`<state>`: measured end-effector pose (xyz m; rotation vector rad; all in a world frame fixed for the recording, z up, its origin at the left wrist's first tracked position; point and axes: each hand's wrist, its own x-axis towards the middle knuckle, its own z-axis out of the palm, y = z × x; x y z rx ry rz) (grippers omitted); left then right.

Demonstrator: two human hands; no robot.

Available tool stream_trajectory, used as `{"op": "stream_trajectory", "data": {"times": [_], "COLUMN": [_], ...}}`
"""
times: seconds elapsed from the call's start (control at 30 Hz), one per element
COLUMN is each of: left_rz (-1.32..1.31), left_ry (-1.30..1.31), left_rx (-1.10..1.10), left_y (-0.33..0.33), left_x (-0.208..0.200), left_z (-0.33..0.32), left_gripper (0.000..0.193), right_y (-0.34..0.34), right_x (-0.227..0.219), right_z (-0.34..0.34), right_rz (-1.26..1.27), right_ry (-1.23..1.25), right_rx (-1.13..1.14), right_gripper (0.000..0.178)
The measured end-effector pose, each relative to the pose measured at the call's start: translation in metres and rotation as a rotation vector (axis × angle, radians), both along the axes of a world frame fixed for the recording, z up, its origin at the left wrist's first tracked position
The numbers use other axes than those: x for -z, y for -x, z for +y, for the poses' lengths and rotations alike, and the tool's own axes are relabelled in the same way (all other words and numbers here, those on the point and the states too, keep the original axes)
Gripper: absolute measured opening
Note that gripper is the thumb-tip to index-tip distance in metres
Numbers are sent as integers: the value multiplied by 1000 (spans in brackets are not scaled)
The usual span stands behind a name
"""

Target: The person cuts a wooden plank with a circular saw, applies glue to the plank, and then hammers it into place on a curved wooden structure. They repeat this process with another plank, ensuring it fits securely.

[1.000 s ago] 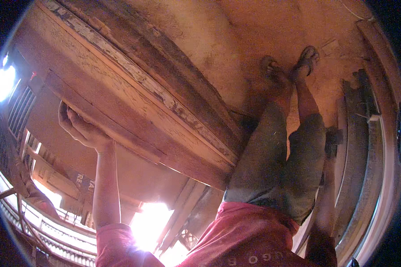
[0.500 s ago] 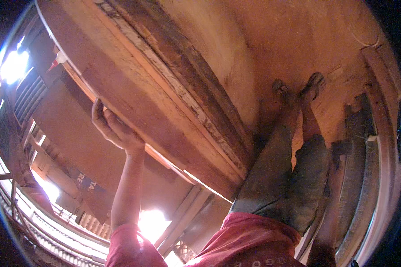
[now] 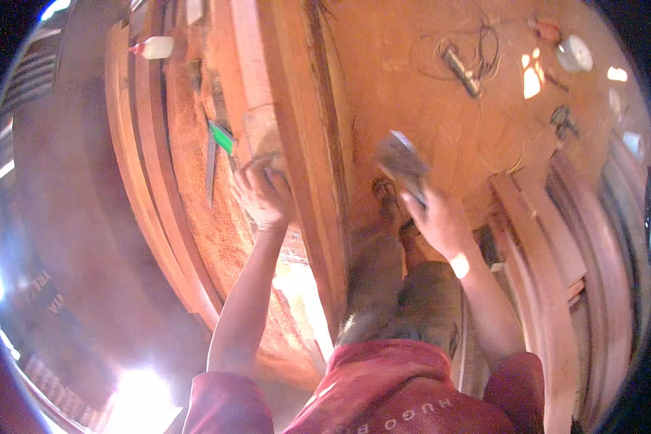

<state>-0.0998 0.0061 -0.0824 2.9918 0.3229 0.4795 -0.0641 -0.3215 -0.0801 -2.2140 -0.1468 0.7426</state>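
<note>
My left hand point(image 3: 262, 194) is above the wooden workbench, beside a long timber beam point(image 3: 289, 130). Its fingers are curled together, and what they hold, if anything, is too blurred to name. My right hand point(image 3: 445, 220) is raised to the right of the beam and grips a dark tool with a broad, blocky head point(image 3: 403, 160). Motion smears the tool, so its exact kind is unclear. A try square with a green handle point(image 3: 222, 137) and a dark blade lies in sawdust, left of my left hand.
A white glue bottle with a red tip point(image 3: 155, 48) lies at the far left. Long boards point(image 3: 134, 159) edge the sawdust. On the floor are a corded tool point(image 3: 461, 71) and a round white-faced object point(image 3: 575, 53). Curved planks point(image 3: 535, 267) are stacked at my right.
The view has swung toward the bench top. My left hand has gone from a long board's edge to beside the beam. My right hand has come into view with the tool.
</note>
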Motion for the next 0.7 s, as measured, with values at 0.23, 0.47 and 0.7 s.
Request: {"op": "stream_trajectory", "data": {"times": [0.23,0.47,0.7], "left_rz": [130,265,284], "left_ry": [93,114,155], "left_rx": [-38,10,15], "left_y": [2,0,0], "left_x": [-6,-7,-18], "left_z": [1,1,1], "left_gripper": [29,31,29], "right_y": [-98,-113,-109], "right_x": [-96,-53,-76], "right_z": [131,172,175], "right_rz": [-520,-620,-615], "right_ry": [-46,200,129], "right_rx": [-353,-584,-627], "right_gripper": [38,30,27]}}
